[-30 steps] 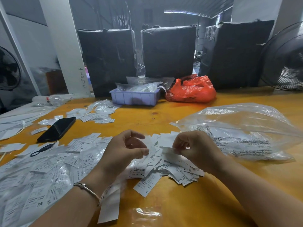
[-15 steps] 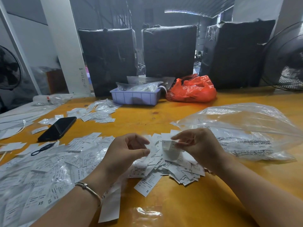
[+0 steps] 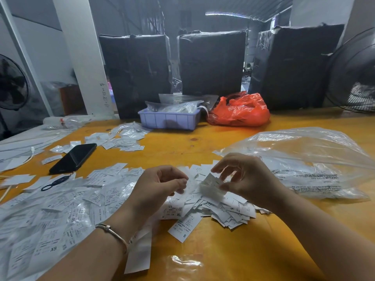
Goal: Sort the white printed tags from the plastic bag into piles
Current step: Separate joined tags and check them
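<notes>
Right hand [image 3: 246, 179] pinches one white, black-printed tag [image 3: 211, 184]; left hand [image 3: 160, 185] curls empty.

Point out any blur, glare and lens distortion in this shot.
Head view: the tag pinched by the right hand is smeared by motion blur; glare streaks the clear plastic bag; the wide lens bends the white pillar and dark background boxes.

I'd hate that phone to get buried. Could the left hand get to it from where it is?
Probably yes. The phone lies in the open on the table, left of the left hand, with only flat tags between them. The hand holds nothing visible.
</notes>
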Motion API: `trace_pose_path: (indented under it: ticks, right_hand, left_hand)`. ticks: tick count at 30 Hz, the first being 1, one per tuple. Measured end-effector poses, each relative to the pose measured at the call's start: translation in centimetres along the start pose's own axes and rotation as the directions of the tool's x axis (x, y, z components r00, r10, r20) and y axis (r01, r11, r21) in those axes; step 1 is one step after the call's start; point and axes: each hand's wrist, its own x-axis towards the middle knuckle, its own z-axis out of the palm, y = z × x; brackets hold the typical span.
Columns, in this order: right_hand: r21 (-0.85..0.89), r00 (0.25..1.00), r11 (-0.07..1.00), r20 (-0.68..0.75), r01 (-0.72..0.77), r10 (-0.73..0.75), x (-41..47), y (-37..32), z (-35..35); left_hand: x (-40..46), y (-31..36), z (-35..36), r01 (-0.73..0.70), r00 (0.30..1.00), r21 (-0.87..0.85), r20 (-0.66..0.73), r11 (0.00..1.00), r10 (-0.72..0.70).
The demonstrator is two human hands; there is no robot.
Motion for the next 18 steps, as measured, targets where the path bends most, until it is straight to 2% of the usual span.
trace_pose_path:
  ticks: [5, 8, 10, 12, 15, 18]
  right_hand:
    - [0.011, 0.997, 1.0, 0.079, 0.021, -0.022, 0.0, -0.3, 0.0]
    - [0.241, 0.997, 0.97, 0.071, -0.014, -0.003, 0.3, -0.2, -1.1]
    - [0.505, 0.993, 0.859, 0.112, -0.087, 0.035, 0.4, 0.0, -1.7]
    - [0.673, 0.981, 0.719, 0.183, -0.174, 0.066, 0.5, 0.1, -1.8]
    - [0.762, 0.964, 0.595, 0.251, -0.254, 0.09, 0.6, 0.3, -1.5]
    - [0.747, 0.958, 0.602, 0.256, -0.281, 0.129, 0.7, 0.2, -1.5]
  left_hand:
    - [0.0, 0.0, -0.1, 0.008, 1.0, -0.005, -0.013, 1.0, -0.008]
    - [0.0, 0.1, -0.1, 0.014, 1.0, -0.008, -0.009, 1.0, -0.014]
    - [0.0, 0.1, -0.1, 0.021, 1.0, -0.029, -0.007, 0.999, -0.022]
    - [0.0, 0.2, -0.2, 0.031, 1.0, -0.062, -0.004, 0.998, -0.031]
    - [0.1, 0.2, -0.4, 0.071, 0.997, -0.123, 0.012, 0.99, -0.07]
    - [0.1, 0.1, -0.4, 0.091, 0.996, -0.17, 0.028, 0.981, -0.088]
